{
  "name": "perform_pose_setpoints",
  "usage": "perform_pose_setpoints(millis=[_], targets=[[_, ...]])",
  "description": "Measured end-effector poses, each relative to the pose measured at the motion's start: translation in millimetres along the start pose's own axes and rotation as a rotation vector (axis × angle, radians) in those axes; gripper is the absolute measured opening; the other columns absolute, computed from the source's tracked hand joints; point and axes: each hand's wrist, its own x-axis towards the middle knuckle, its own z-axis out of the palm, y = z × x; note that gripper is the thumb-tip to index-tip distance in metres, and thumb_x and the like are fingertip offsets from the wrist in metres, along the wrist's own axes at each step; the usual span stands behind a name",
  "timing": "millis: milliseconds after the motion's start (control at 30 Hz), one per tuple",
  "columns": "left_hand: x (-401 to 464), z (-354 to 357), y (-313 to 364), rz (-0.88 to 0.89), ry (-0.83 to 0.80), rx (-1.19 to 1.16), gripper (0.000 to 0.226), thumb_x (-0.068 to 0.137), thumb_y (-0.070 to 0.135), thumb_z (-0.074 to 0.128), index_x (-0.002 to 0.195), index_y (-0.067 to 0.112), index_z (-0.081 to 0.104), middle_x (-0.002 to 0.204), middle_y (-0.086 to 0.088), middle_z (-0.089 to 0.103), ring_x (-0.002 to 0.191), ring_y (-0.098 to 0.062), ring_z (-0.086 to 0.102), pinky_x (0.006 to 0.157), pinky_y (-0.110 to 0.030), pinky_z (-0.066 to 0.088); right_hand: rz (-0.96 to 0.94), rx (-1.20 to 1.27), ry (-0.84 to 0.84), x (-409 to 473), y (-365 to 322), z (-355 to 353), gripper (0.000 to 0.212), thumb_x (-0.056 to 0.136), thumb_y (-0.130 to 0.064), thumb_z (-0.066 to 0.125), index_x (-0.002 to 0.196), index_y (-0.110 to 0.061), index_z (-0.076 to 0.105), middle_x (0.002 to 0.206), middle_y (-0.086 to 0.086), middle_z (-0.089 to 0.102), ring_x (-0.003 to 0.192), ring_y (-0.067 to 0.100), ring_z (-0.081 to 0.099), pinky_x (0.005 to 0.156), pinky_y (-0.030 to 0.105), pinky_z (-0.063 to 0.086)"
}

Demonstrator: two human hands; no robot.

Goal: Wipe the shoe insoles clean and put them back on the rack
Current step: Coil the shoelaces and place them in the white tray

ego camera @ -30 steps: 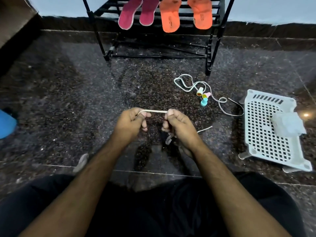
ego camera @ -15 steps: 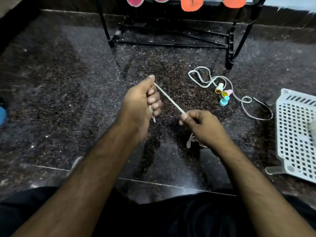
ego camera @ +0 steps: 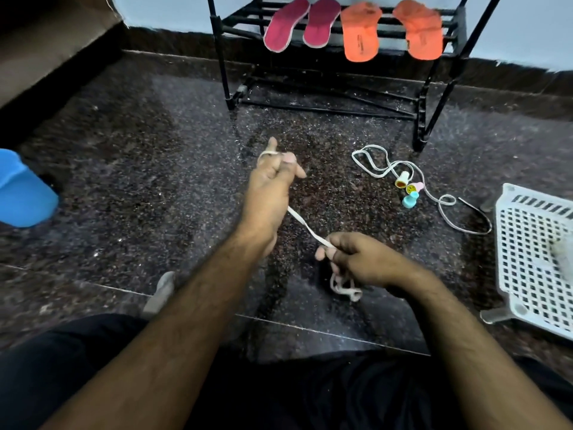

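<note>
A person's left hand (ego camera: 273, 181) is drawing away from the right hand (ego camera: 359, 259), fingers pinching a white lace (ego camera: 307, 228) now stretching longer between them, while the four insoles (ego camera: 359, 29) are sitting untouched on the rack (ego camera: 434, 97).

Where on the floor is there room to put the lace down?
Bare floor lies between the blue thing and the left hand, up to the rack. It is crowded on the right: a loose lace, three small caps and the white basket.
</note>
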Motion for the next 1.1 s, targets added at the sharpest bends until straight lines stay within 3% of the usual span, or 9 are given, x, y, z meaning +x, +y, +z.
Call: perform_pose_setpoints(millis=[167, 267, 333, 433, 667, 733, 867, 967, 1100], targets=[[11, 2, -5, 0.109, 0.107, 0.224, 0.029, 0.096, 0.035, 0.055, 0.072, 0.033, 0.07, 0.163, 0.018, 0.019, 0.151, -0.011, 0.018, 0.12, -0.055, 0.024, -0.006, -0.185, -0.08, 0, 2, -4, 0.028, 0.105, -0.027, 0.046, 0.094, -0.017, 0.07, 0.064, -0.011, 0.058, 0.058, 0.005, 0.049, 0.061, 0.024, 0.044], [12, 3, -4, 0.024, 0.05, 0.044, 0.03, 0.101, 0.023, 0.055, 0.077, 0.022, 0.072, 0.146, 0.02, 0.043, 0.141, -0.005, 0.037, 0.118, -0.045, 0.031, -0.024, -0.365, -0.058, 3, 11, -6, 0.026, 0.102, -0.034, 0.05, 0.088, -0.021, 0.067, 0.072, -0.008, 0.063, 0.065, 0.004, 0.054, 0.068, 0.027, 0.046], [7, 8, -6, -0.081, -0.041, -0.044, 0.032, 0.103, 0.022, 0.052, 0.078, 0.017, 0.071, 0.145, 0.014, 0.052, 0.136, -0.006, 0.044, 0.117, -0.039, 0.031, -0.077, -0.342, 0.02, 7, 10, -2, 0.02, 0.099, -0.039, 0.055, 0.104, -0.022, 0.065, 0.089, -0.007, 0.068, 0.08, 0.007, 0.062, 0.078, 0.028, 0.051], [-1, 21, -11, -0.233, -0.178, -0.263, 0.036, 0.105, 0.022, 0.047, 0.077, 0.014, 0.068, 0.135, -0.001, 0.064, 0.127, -0.02, 0.059, 0.115, -0.046, 0.039, -0.202, -0.257, 0.215, 17, 5, 4, 0.048, 0.092, -0.042, 0.064, 0.134, -0.022, 0.052, 0.125, -0.002, 0.061, 0.114, 0.012, 0.058, 0.102, 0.03, 0.045], [-19, 42, 5, -0.349, -0.418, -0.581, 0.033, 0.103, 0.014, 0.033, 0.075, 0.006, 0.05, 0.11, -0.023, 0.072, 0.099, -0.03, 0.072, 0.089, -0.034, 0.056, -0.385, 0.147, 0.457, 13, -12, 6, 0.058, 0.083, 0.004, 0.065, 0.135, -0.017, 0.051, 0.133, -0.005, 0.059, 0.12, 0.0, 0.056, 0.101, 0.015, 0.044], [-21, 42, 8, -0.355, -0.447, -0.626, 0.03, 0.101, 0.013, 0.035, 0.076, 0.005, 0.05, 0.104, -0.022, 0.073, 0.092, -0.027, 0.073, 0.081, -0.031, 0.058, -0.432, 0.138, 0.486, 13, -13, 2, 0.048, 0.084, 0.007, 0.059, 0.128, -0.013, 0.055, 0.123, -0.007, 0.063, 0.111, -0.011, 0.057, 0.094, 0.009, 0.043], [-13, 34, 8, -0.306, -0.354, -0.736, 0.025, 0.106, 0.014, 0.036, 0.095, 0.003, 0.055, 0.114, -0.023, 0.071, 0.1, -0.027, 0.072, 0.084, -0.032, 0.059, -0.339, -0.04, 0.278, 13, -8, 4, 0.019, 0.097, -0.009, 0.054, 0.081, -0.016, 0.063, 0.07, -0.006, 0.067, 0.062, 0.001, 0.058, 0.061, 0.027, 0.047], [0, 21, 4, -0.18, -0.177, -0.686, 0.026, 0.108, 0.008, 0.033, 0.116, 0.0, 0.056, 0.117, -0.02, 0.071, 0.108, -0.028, 0.07, 0.084, -0.03, 0.06, -0.328, -0.261, 0.081, 14, -2, 14, 0.02, 0.104, -0.025, 0.049, 0.09, -0.025, 0.064, 0.065, -0.013, 0.059, 0.061, -0.004, 0.054, 0.063, 0.016, 0.044], [6, 15, -6, -0.07, -0.075, -0.33, 0.033, 0.11, 0.015, 0.032, 0.126, 0.0, 0.057, 0.118, -0.016, 0.072, 0.111, -0.026, 0.07, 0.096, -0.037, 0.056, -0.323, -0.153, 0.06, 13, -5, 18, 0.023, 0.104, -0.033, 0.048, 0.105, -0.022, 0.068, 0.072, -0.001, 0.065, 0.065, 0.001, 0.056, 0.064, 0.022, 0.047]])
